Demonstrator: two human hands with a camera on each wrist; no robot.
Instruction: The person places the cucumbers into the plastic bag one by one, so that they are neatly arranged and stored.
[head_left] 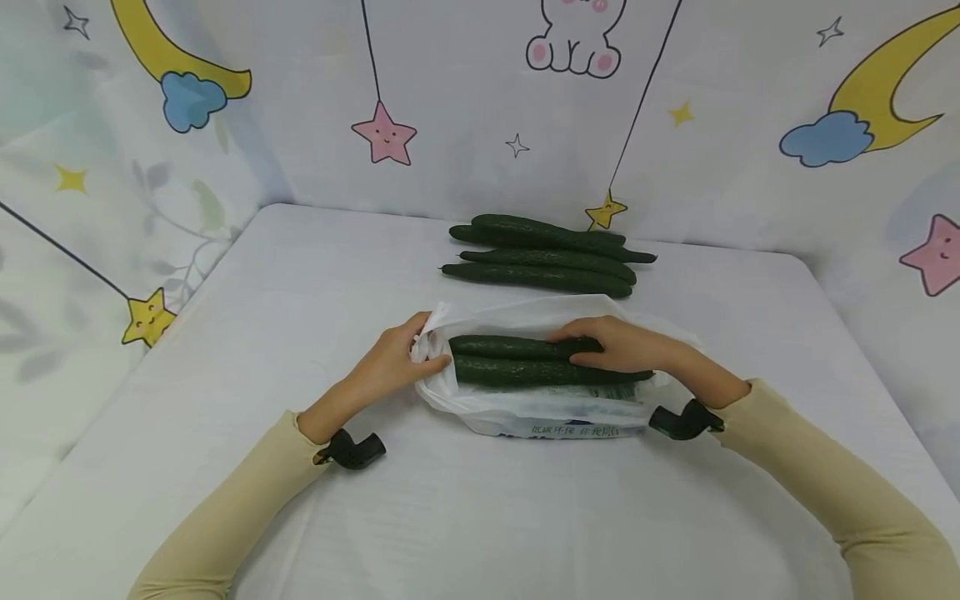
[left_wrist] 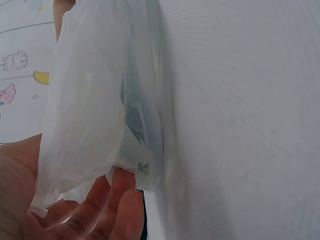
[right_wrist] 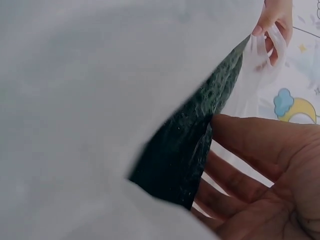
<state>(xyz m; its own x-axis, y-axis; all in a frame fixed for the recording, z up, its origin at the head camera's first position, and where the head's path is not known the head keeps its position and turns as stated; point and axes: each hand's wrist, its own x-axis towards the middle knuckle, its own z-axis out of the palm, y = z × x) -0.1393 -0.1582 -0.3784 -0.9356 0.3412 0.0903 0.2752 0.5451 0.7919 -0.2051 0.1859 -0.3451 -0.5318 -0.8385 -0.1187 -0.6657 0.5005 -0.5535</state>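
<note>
A white plastic bag (head_left: pixel 480 417) lies on the table with its mouth spread upward. Two dark green cucumbers lie side by side inside, a rear one (head_left: pixel 491 346) and a front one (head_left: pixel 510 372). At the bag's left end my left hand (head_left: pixel 386 360) holds the gathered rim, thumb on the inner side. My right hand (head_left: pixel 630 343) reaches into the mouth and grips the rear cucumber, its thumb lying between the two. In the right wrist view, that thumb touches a cucumber (right_wrist: pixel 192 130) while plastic covers much of the picture.
Behind the bag, several more cucumbers (head_left: pixel 540 277) lie in a loose pile on the white-covered table (head_left: pixel 360 517). A printed cloth backdrop (head_left: pixel 465 75) rises past the table's far edge. Black wrist mounts (head_left: pixel 360 452) sit at both sleeve cuffs.
</note>
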